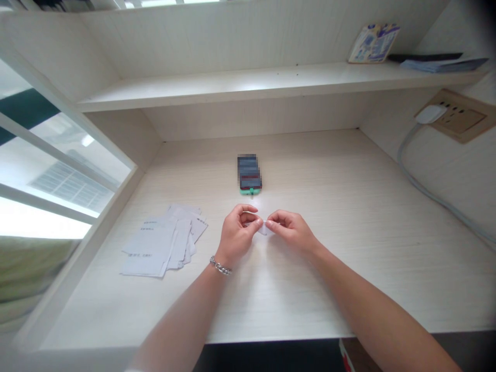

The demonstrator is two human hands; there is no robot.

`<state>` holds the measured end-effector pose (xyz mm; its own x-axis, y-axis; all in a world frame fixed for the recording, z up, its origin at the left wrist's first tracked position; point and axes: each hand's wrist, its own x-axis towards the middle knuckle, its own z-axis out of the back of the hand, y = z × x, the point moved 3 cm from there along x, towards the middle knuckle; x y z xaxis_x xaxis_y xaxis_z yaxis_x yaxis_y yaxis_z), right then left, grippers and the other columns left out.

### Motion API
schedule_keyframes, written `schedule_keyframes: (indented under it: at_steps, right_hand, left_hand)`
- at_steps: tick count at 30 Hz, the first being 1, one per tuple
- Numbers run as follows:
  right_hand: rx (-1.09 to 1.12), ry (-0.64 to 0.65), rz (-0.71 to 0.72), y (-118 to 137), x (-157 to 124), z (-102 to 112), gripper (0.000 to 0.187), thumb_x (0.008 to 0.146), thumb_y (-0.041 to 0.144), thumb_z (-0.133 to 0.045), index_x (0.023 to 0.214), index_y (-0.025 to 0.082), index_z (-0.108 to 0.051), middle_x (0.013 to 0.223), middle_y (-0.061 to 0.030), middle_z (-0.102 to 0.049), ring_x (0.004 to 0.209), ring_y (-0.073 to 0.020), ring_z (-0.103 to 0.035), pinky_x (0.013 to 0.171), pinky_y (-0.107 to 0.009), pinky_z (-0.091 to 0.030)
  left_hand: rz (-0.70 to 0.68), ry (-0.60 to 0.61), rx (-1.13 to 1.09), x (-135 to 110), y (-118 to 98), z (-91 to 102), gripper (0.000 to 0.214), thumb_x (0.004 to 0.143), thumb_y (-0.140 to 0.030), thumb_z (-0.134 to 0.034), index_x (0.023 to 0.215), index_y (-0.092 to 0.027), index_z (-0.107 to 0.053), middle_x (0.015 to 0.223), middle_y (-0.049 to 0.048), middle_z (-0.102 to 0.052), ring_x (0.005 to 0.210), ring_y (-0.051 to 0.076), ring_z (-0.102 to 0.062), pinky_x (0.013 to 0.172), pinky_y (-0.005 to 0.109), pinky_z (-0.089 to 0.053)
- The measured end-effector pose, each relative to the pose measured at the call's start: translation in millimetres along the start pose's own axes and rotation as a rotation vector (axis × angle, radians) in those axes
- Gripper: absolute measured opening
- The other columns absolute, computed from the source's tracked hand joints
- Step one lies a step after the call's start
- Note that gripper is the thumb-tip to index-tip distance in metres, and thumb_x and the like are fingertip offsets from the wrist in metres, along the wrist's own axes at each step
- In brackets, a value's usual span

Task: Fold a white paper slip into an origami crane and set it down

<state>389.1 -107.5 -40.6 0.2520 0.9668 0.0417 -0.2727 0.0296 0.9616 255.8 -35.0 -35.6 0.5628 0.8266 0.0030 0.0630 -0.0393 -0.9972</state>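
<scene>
Left hand (241, 230), right hand (293, 230) pinching paper (265, 230), shelf (217, 93) holding printed item (374, 44)

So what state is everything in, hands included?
Left hand: pinching one side of a small white slip
Right hand: pinching the slip's other side
Small white slip: between both hands, partly hidden
Papers: loose, overlapping in a pile
Green-edged device: lying down, pixelated
Plug: inserted in wall socket
Bracelet: worn, left wrist

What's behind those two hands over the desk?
Past the left hand and right hand, a dark pixelated object with a green end lies on the desk. Fingers hide part of the small white paper they pinch and the desk directly behind.
</scene>
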Motion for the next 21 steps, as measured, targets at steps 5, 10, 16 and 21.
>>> schedule_keyframes:
  at_steps: [5,10,16,21]
  right_hand:
    - [0.107,-0.069,-0.024,-3.7,1.6,1.8,0.021,0.077,0.037,-0.058,0.074,0.016,-0.062,0.067,-0.0013,-0.060,0.062,-0.0140,-0.053,0.058,-0.026,-0.041]
    - [0.187,-0.163,-0.005,-4.1,1.9,5.0,0.022,0.076,0.038,-0.059,0.076,0.016,-0.063,0.068,-0.0015,-0.060,0.063,-0.0141,-0.053,0.060,-0.026,-0.042]
    - [0.116,-0.069,-0.031,-1.1,2.1,3.4,0.020,0.075,0.036,-0.060,0.073,0.016,-0.065,0.069,-0.0024,-0.063,0.065,-0.0152,-0.056,0.060,-0.026,-0.044]
    - [0.165,-0.016,-0.045,-3.3,2.6,0.8,0.021,0.073,0.036,-0.063,0.079,0.017,-0.065,0.077,-0.0040,-0.066,0.070,-0.0166,-0.059,0.063,-0.027,-0.046]
  left_hand:
    - [0.048,-0.010,-0.124,3.5,-0.2,-0.4,0.035,0.077,-0.032,-0.060,0.107,-0.015,-0.050,0.081,0.0061,-0.066,0.074,0.016,-0.063,0.068,0.030,-0.052]
    - [0.031,0.044,-0.137,2.5,0.2,-3.4,0.046,0.069,-0.026,-0.069,0.109,-0.016,-0.048,0.081,0.0045,-0.066,0.076,0.014,-0.063,0.072,0.029,-0.051]
    - [0.007,0.021,-0.066,0.9,2.2,-3.4,0.039,0.068,-0.019,-0.068,0.103,-0.016,-0.051,0.076,0.0025,-0.064,0.072,0.013,-0.062,0.068,0.025,-0.050]
    - [0.002,0.066,-0.036,0.1,0.9,-4.6,0.039,0.070,-0.019,-0.067,0.105,-0.017,-0.050,0.077,0.0030,-0.063,0.072,0.014,-0.062,0.066,0.025,-0.050]
